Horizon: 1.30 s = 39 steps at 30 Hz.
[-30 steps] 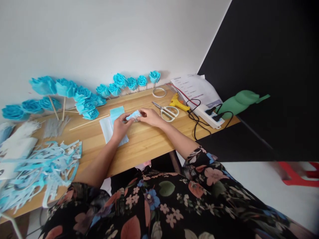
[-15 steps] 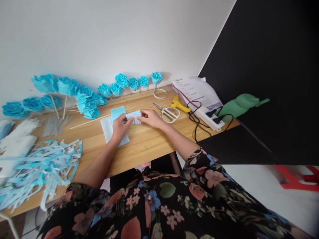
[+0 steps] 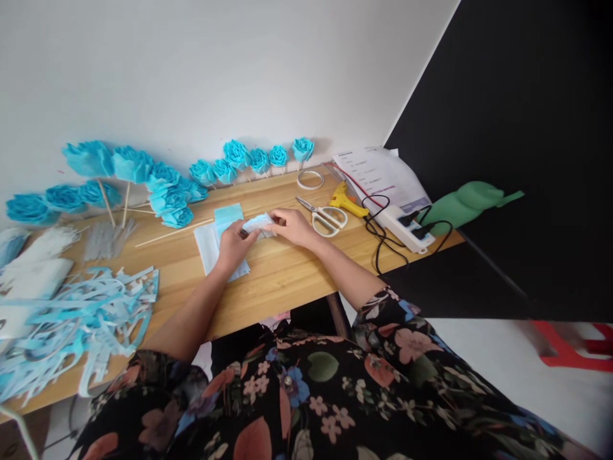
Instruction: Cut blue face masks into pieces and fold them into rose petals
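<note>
Between my two hands is a small folded piece of pale blue and white fabric-like sheet, held just above the table. My left hand pinches its left end with thumb and fingers. At the right end, the fingertips of my right hand are closed on it. Flat blue sheets and a paler sheet lie under and beside my left hand. White-handled scissors rest a little to the right of my right hand, blades pointing to the upper left.
Blue artificial flowers on sticks line the wall. A heap of blue and white strips covers the left end. On the right are a roll of tape, a yellow glue gun, a power strip, papers and a green object.
The piece between my hands has become narrower, its upper part folded or gathered toward me. Both hands stay in nearly the same place. The whole view has shifted slightly.
</note>
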Each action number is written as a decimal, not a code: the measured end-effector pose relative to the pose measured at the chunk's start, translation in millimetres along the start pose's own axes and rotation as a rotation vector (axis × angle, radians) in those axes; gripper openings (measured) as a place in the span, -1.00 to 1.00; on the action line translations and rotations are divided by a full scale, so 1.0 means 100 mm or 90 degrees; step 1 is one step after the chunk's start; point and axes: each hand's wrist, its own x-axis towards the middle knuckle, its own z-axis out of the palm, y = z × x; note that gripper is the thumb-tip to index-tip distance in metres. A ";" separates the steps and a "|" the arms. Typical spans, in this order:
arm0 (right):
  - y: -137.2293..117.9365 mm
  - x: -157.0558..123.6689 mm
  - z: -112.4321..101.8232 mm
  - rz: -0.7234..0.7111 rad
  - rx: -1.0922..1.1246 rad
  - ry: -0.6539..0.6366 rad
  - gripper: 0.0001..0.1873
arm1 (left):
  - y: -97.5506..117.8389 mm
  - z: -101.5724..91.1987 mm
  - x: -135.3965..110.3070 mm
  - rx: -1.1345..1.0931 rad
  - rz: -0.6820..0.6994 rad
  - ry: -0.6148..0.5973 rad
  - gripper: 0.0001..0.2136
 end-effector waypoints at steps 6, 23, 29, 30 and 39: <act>-0.04 -0.01 0.00 0.010 -0.003 0.030 -0.65 | 0.02 -0.02 0.00 -0.013 0.037 0.022 -0.80; -0.11 -0.04 -0.04 0.023 0.187 -0.052 -0.62 | 0.17 -0.03 -0.07 -0.168 -0.098 -0.077 -0.68; -0.12 -0.03 -0.02 0.012 0.195 0.050 -0.69 | 0.21 -0.01 -0.07 -0.294 -0.151 -0.033 -0.66; -0.11 -0.03 -0.02 0.019 0.217 0.061 -0.69 | 0.21 0.00 -0.06 -0.333 -0.149 -0.021 -0.66; 0.01 0.01 -0.06 0.021 0.190 0.076 -0.71 | 0.14 -0.01 -0.02 -0.405 -0.094 0.057 -0.69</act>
